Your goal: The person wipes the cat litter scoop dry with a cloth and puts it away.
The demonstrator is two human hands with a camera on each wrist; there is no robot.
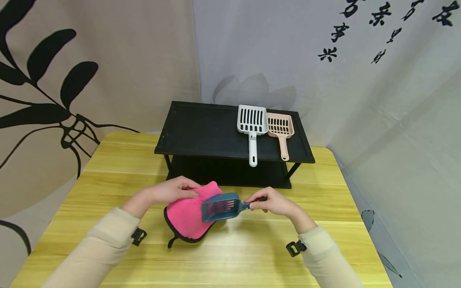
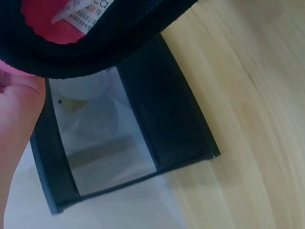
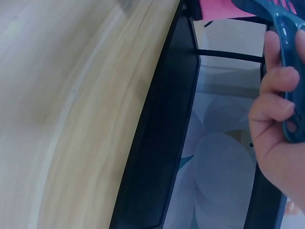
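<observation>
My left hand (image 1: 175, 189) pinches the top of a pink cloth (image 1: 184, 216) with black edging and a small hanging loop. In the left wrist view, white tags (image 2: 90, 15) show on the cloth's pink side. My right hand (image 1: 273, 202) grips a dark blue litter scoop (image 1: 235, 209) by its handle. The scoop's slotted pan overlaps the right part of the cloth in the head view, pink showing through the slots. In the right wrist view, fingers curl round the blue handle (image 3: 288, 52).
A black two-tier rack (image 1: 205, 132) stands at the back of the wooden table (image 1: 119, 176). On its upper shelf lie a white litter scoop (image 1: 253, 138) and a beige-pink one (image 1: 283, 140), side by side, the white handle jutting past the front edge. Printed curtains hang behind.
</observation>
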